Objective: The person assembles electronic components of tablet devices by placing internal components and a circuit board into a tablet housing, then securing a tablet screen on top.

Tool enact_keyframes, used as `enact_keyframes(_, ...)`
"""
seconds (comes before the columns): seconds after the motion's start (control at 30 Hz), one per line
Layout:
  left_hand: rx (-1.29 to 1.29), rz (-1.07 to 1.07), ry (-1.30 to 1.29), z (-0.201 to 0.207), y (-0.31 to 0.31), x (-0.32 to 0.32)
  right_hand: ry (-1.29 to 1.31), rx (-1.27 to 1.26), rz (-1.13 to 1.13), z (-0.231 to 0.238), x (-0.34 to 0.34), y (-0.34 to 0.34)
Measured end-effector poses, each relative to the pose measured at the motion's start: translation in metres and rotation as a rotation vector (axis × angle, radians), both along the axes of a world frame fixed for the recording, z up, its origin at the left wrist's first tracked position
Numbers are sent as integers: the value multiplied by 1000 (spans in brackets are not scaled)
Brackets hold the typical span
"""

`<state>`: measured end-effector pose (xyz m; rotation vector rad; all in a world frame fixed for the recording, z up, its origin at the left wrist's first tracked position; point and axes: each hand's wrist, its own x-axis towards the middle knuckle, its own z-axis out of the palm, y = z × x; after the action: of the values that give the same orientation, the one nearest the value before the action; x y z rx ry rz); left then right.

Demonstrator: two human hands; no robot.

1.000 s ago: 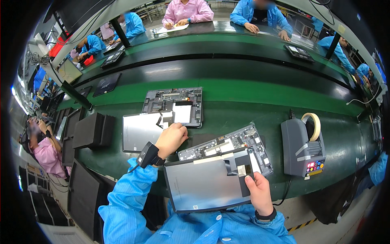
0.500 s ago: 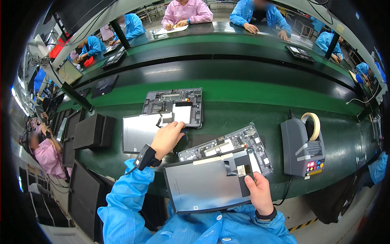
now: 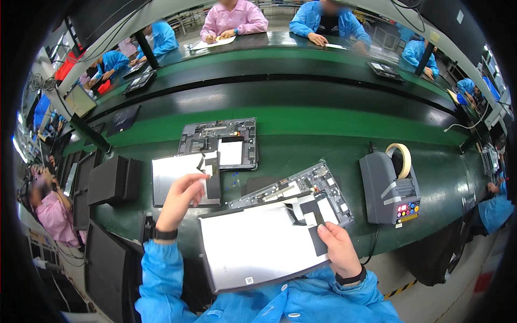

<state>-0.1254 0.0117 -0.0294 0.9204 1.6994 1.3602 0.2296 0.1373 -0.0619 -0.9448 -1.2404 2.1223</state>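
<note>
My right hand [image 3: 340, 248] grips a silver-backed display panel [image 3: 253, 253] by its right end, thumb on top beside a black strip and a ribbon cable. The panel is tilted toward me and overlaps an opened tablet body [image 3: 329, 195] with exposed circuit boards. My left hand [image 3: 183, 196] hovers with its fingers apart at the lower right part of a second silver panel [image 3: 175, 175]; nothing shows between them. That panel overlaps another opened device body [image 3: 239, 129] with a white battery-like block.
To the right stands a grey tape dispenser [image 3: 383, 185] carrying a cream tape roll [image 3: 405, 161]. Black foam trays [image 3: 110, 180] are stacked at the left. Small blue bits [image 3: 232, 182] lie on the green bench. Several people work across the line.
My left hand has drawn back left and toward me from the second panel, its fingers spreading. The held panel has shifted slightly left and nearer, its back now reflecting bright white.
</note>
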Motion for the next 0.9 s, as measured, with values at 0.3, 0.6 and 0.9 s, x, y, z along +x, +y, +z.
enact_keyframes(0.3, 662, -325, -497, -7, 61, 59, 255, -651, 440, 32, -56, -38)
enact_keyframes(0.6, 101, -297, -188, 24, 115, 86, 118, -58, 262, 34, -8, 7)
enact_keyframes(0.9, -37, -215, 616, 12, 119, 117, -102, 326, 44, 54, 8, 62)
